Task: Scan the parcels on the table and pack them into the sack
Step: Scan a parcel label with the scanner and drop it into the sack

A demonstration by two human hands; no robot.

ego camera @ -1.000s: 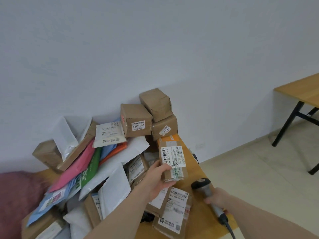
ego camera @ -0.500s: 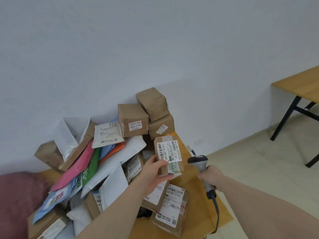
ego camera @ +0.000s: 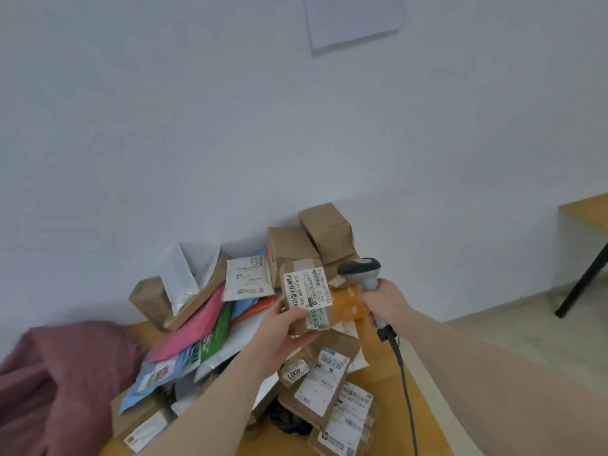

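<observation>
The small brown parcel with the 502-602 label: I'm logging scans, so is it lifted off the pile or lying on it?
Lifted. The left hand grips the small brown parcel from below, above the pile, label facing the camera.

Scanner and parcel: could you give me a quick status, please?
Left hand holds labelled parcel, label up. Right hand grips scanner beside it. Nothing between them.

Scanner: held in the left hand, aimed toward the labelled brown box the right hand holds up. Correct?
Hands are swapped. In the head view the right hand grips the scanner, and the left hand holds up the labelled brown box. The rest stands.
</observation>
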